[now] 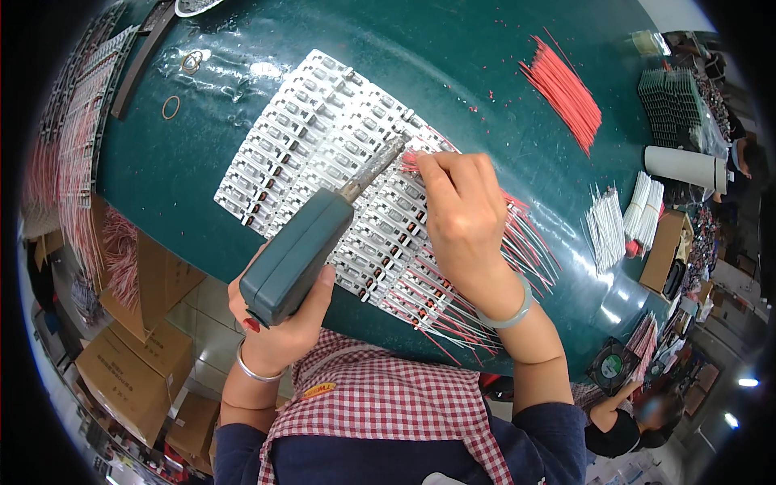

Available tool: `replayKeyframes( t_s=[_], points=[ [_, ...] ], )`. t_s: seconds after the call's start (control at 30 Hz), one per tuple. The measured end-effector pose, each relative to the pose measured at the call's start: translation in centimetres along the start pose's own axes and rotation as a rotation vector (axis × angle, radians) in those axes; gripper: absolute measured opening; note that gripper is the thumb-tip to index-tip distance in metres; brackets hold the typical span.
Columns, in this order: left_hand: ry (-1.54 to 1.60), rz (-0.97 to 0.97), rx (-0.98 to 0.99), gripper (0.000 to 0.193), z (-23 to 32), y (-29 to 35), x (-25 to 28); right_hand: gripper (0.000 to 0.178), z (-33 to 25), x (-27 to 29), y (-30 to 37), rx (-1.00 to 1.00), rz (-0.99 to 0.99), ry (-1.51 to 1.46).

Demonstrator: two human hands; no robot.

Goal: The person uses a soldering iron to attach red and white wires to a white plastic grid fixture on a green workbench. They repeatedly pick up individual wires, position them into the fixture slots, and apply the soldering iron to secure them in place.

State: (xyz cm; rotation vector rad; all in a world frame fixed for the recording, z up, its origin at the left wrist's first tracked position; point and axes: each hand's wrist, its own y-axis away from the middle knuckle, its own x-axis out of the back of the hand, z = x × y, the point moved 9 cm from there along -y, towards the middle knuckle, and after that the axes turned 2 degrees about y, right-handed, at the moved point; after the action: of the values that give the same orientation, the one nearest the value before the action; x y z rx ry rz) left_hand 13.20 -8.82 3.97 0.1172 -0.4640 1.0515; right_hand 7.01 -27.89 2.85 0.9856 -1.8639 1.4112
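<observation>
My left hand is wrapped round the grip of a dark green soldering gun. Its metal tip points up and to the right, over rows of small white plastic parts laid side by side on the table. Close to the tip, the thumb and fingers of my right hand pinch a few short red wires. Whether the tip touches a part or a wire I cannot tell. Red and white wires trail off the rows' right side, partly beneath my right wrist.
On the green table, a red wire bundle lies at far right, with white wire bundles nearer. Rubber bands lie at left. Wired parts line the left edge; cardboard boxes stand below. Another person sits at lower right.
</observation>
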Motion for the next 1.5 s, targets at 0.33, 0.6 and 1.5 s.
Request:
replayKeyframes(
  t_s=[0.33, 0.6, 1.5],
  points=[
    [0.033, -0.032, 0.031, 0.019, -0.2, -0.2, -0.6, 0.035, -0.1, -0.2, -0.2, 0.0, -0.029, 0.025],
    [-0.025, -0.015, -0.001, 0.02, 0.1, -0.2, -0.2, 0.034, -0.2, -0.2, -0.3, -0.005, -0.05, 0.038],
    [-0.002, -0.017, -0.006, 0.019, -0.4, 0.8, 0.3, 0.034, -0.9, -0.1, 0.3, -0.013, -0.044, 0.026]
  ],
)
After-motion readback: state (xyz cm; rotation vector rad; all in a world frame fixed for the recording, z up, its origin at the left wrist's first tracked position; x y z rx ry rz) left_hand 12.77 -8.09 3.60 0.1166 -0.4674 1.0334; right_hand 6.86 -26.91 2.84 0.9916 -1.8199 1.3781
